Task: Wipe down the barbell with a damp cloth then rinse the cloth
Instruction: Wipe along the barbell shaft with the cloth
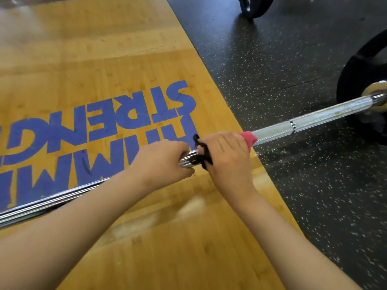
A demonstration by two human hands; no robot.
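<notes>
**A:** Where is the cloth held?

**B:** The pink cloth (248,138) is wrapped round the barbell (314,117), where smooth chrome gives way to the knurled stretch; it is clenched there by the fingers of the right hand (227,151), presumably so that the bar is covered all round and not on one face only.

**A:** And the left hand?

**B:** The left hand (165,162) is closed round the bare chrome just beside the right; the bar is probably steadied by it, so that it is not rolled under the rubbing.

**A:** What is the black thing between the hands?

**B:** A black strap (201,151) is seen at the thumb side of the right hand, against the bar; whether it is gripped or merely looped there cannot be told.

**A:** How is the bar laid?

**B:** It is laid across the wooden platform (104,59) and out over the speckled rubber floor (272,59); its right end is carried by a black plate (360,80), so the shaft is judged to be kept off the ground, with room for the cloth beneath.

**A:** How far along is the task?

**B:** The wiping is in hand; the knurled length lies ahead of the cloth; the rinsing is not yet done.
</notes>
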